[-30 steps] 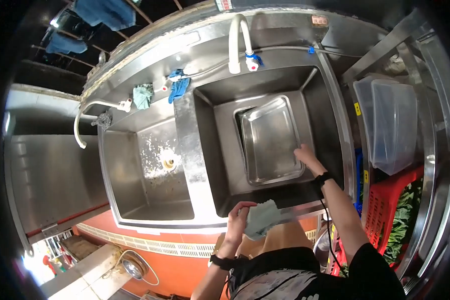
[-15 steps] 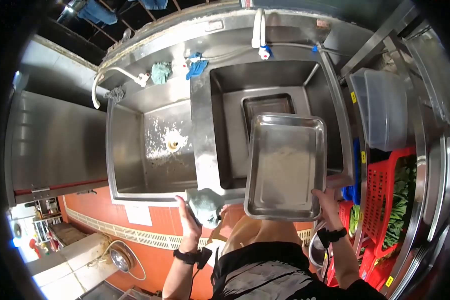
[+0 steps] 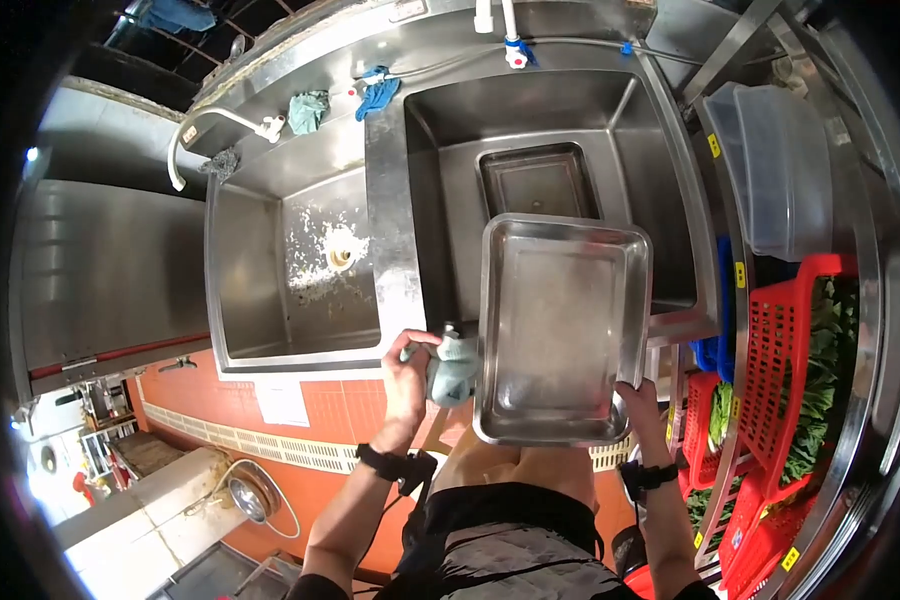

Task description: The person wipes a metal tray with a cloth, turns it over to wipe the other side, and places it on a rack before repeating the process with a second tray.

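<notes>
My right hand (image 3: pixel 642 408) grips the lower right corner of a rectangular metal tray (image 3: pixel 562 320), its thumb over the rim. The tray hangs above the front edge of the right sink, its inside facing me. My left hand (image 3: pixel 408 378) is closed on a grey-green cloth (image 3: pixel 452 372), just left of the tray and close to its left rim. A small dark thing shows at the top of the cloth, too small to name. Another tray (image 3: pixel 538 180) lies on the floor of the right sink (image 3: pixel 460 245).
The left sink (image 3: pixel 250 270) has white bits around its drain. Faucets (image 3: pixel 175 160) and cloths (image 3: pixel 308 110) are along the back ledge. At the right stand a shelf with clear plastic containers (image 3: pixel 775 170) and red baskets (image 3: pixel 775 350) of leafy greens (image 3: pixel 820 370).
My left hand has risen and moved right, its fingers now closed round the cloth, which has come up beside the tray. The tray has shifted slightly left, and the view has moved.
</notes>
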